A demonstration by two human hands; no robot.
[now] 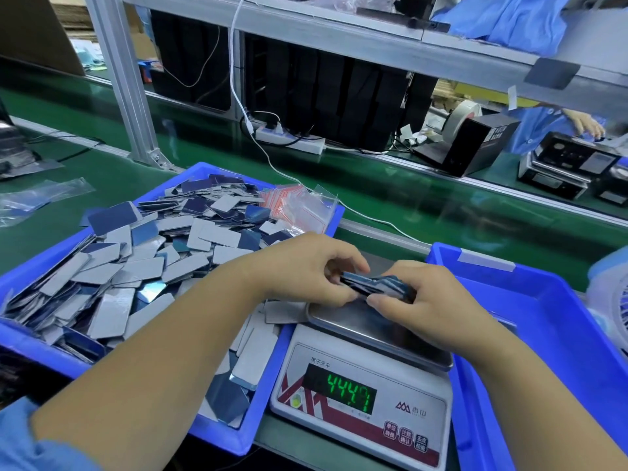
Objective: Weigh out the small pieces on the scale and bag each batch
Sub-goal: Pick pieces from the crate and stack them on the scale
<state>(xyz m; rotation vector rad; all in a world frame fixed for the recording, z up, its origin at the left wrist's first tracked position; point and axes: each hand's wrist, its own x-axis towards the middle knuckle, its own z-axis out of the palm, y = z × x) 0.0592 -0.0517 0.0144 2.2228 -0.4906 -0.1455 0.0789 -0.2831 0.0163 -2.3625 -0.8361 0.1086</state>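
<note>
A stack of small flat blue-and-grey pieces (377, 286) is held between both hands just above the steel pan (384, 326) of the white digital scale (360, 396). My left hand (306, 270) grips the stack's left end. My right hand (424, 300) grips its right end. The green display (348, 390) reads about 444. A blue bin (238, 433) on the left is heaped with several loose pieces (136, 266). Small clear zip bags (299, 205) with red stripes lie at its far right corner.
A second blue bin (530, 300) stands right of the scale, with a small white fan (611, 294) at the far right edge. Behind runs a green conveyor belt (407, 195) with a power strip (289, 137), a white cable and a tape dispenser (465, 144). Another person's hand (584, 125) works far right.
</note>
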